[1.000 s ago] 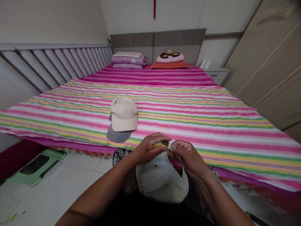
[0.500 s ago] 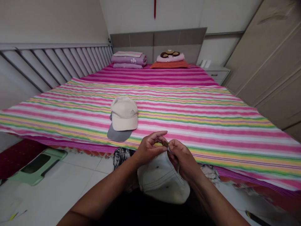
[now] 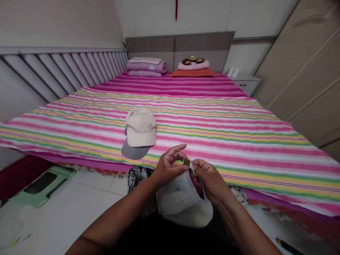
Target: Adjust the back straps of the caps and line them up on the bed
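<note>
head | left hand (image 3: 168,167): narrow, half open, thumb just beside brass buckle (image 3: 186,162) | right hand (image 3: 211,180): pinching back strap (image 3: 193,168) of white cap (image 3: 183,202), held at 6 o'clock | beige cap (image 3: 140,127) on bed (image 3: 225,141), 11 o'clock

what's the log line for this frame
left hand: at brass buckle; right hand: pinching strap; held: pale cap; bed: beige cap, grey cap

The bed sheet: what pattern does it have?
The sheet has pink, white, yellow and green stripes, best in the head view.
</note>
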